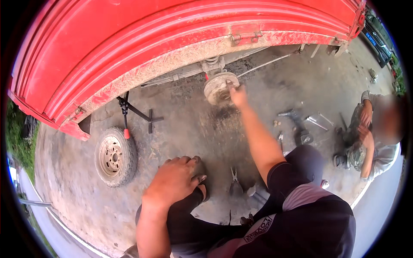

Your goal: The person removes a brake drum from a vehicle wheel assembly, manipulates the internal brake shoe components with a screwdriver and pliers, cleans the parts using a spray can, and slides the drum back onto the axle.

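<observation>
My right hand [238,94] reaches forward to the dirty round brake drum [214,91] under the red truck bed [172,34]. Its fingers are bent against the drum's right side and face, and part of the grip is hidden. Bent over my left knee lies my left hand [174,178], holding nothing, with thumb and fingers apart and dark smudges on them. On the ground between my legs are pliers [235,182] with spread jaws.
A removed wheel [114,157] lies at the left, near a black stand or jack [129,109] with a red-tipped handle. Several tools, including sockets or wrenches [316,122], lie at the right. Another person [372,133] squats at the far right. A dark car [378,36] stands behind.
</observation>
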`<move>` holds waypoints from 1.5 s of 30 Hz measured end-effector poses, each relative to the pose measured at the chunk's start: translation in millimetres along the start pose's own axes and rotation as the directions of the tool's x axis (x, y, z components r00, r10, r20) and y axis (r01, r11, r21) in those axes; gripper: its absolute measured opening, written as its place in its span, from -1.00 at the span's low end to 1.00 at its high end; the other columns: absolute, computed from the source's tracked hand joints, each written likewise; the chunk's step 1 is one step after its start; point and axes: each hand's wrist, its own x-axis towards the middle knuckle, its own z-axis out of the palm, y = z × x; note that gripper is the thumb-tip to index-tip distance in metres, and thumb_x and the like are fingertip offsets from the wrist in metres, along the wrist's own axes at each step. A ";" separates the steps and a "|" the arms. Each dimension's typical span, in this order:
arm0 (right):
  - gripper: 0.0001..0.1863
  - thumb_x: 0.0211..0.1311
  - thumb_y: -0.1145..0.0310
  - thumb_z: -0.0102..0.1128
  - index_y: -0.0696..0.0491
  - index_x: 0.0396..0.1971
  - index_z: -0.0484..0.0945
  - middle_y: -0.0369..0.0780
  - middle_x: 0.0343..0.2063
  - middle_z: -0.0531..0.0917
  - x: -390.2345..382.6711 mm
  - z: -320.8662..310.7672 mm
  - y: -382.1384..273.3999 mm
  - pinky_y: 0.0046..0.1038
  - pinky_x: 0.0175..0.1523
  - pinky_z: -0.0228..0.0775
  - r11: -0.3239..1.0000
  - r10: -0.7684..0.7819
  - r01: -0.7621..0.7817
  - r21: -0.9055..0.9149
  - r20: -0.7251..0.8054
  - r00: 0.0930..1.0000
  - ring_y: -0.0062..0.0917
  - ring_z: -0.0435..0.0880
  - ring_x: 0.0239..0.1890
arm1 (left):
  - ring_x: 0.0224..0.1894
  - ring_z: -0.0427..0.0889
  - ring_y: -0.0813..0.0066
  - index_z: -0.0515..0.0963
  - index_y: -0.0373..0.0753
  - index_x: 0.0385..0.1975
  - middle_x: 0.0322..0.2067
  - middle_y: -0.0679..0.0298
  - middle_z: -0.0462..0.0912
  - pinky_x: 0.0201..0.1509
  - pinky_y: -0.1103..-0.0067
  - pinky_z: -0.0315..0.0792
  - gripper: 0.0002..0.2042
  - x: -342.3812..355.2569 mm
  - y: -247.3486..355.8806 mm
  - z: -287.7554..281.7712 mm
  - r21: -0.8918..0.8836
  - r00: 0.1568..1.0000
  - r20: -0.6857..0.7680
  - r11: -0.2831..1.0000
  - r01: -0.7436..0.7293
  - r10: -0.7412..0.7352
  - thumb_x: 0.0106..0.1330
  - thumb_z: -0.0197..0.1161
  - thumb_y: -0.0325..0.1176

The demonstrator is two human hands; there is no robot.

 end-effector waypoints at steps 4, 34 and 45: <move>-0.01 0.44 -0.40 -0.16 0.28 0.40 0.24 0.06 0.31 0.49 -16.6 -8.6 20.7 -0.11 0.30 0.44 0.801 0.386 -0.504 0.322 0.367 0.847 -0.05 0.61 0.18 | 0.03 0.63 -0.08 0.53 -0.31 0.19 -0.07 -0.07 0.67 0.18 0.21 0.48 -0.49 8.2 -13.5 4.2 0.059 0.997 0.062 0.997 0.048 -0.052 0.36 0.28 -0.10; 0.16 0.07 -0.22 0.42 0.39 0.41 0.15 0.27 0.39 0.25 -58.3 34.0 -67.0 -0.12 0.54 0.08 0.809 -0.407 0.284 -0.515 -0.142 0.902 0.16 0.16 0.47 | -0.02 0.64 0.02 0.55 -0.29 0.18 -0.12 0.04 0.67 0.13 0.27 0.48 -0.49 5.6 34.1 -19.8 -0.085 0.998 0.023 0.995 -0.058 0.060 0.30 0.36 -0.13; 0.03 0.31 -0.31 0.15 0.36 0.37 0.21 0.29 0.29 0.38 45.5 -10.8 29.7 -0.09 0.47 0.20 0.996 0.046 -0.031 0.080 -0.203 0.978 0.12 0.35 0.37 | -0.02 0.64 -0.01 0.54 -0.30 0.16 -0.12 0.00 0.66 0.15 0.25 0.49 -0.50 15.5 -3.9 23.4 -0.036 0.973 -0.132 0.980 -0.197 0.191 0.33 0.32 -0.10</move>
